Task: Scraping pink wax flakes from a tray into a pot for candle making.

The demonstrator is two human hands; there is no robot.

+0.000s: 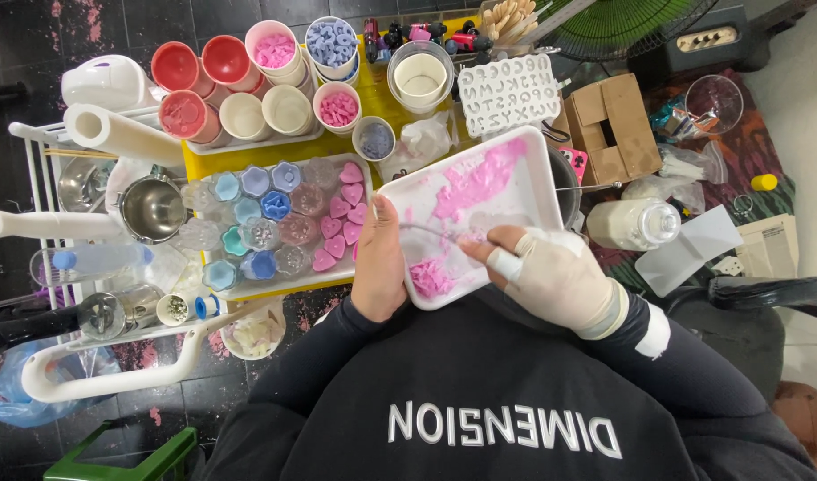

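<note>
My left hand grips the left edge of a white rectangular tray, held tilted over my lap. The tray is smeared with pink wax, with a lump of pink scrapings near its lower corner. My right hand, in a pale glove with a taped finger, holds a thin metal scraping tool whose tip lies on the tray's inside.
To the left, a flat tray holds pink heart-shaped, blue and clear flower-shaped wax pieces. Behind it stand cups of coloured wax, a white letter mould, a small steel pot, a cardboard box and a clear plastic bottle.
</note>
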